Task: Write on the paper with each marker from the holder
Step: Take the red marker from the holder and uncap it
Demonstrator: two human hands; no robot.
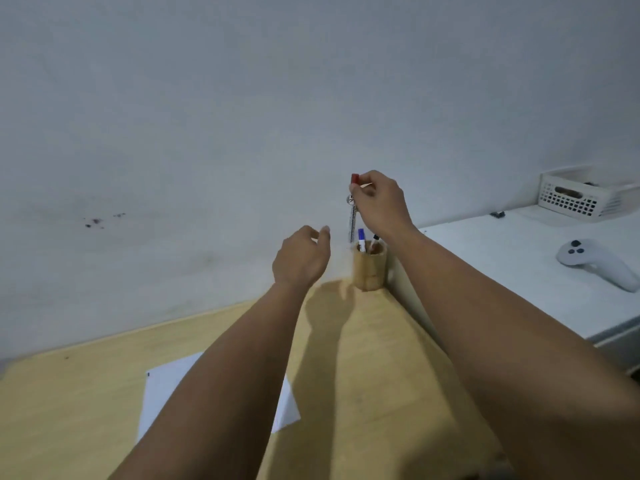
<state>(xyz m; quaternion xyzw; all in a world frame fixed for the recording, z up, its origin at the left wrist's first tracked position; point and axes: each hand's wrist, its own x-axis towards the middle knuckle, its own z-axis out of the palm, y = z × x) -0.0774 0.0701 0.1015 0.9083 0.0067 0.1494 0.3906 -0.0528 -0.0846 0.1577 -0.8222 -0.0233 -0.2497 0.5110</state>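
Both forearms fill the near frame, reaching forward over the wooden table (pixel 86 403). Right hand (pixel 379 202) raised above the holder, fingers pinched near the top of a red-capped marker (pixel 353 209), held roughly upright with its lower end just above and left of the holder rim, apparently clear of it. Left hand (pixel 301 259) empty, half open, fingers loosely curled, hovering left of the holder and not touching it. Bamboo holder (pixel 369 266) stands upright at the table's far right corner by the wall (pixel 242 98); blue-capped marker (pixel 361 239) and a black-tipped marker (pixel 374 241) stick out of it. White paper (pixel 166 393) lies flat on the table nearer the camera, partly hidden under the left forearm, small dark mark at its upper left corner. Right of the table, a white surface (pixel 502 254) carries a white handheld controller (pixel 595 263) and, farther back, a white perforated basket (pixel 581 197). Dark specks on the wall at left.
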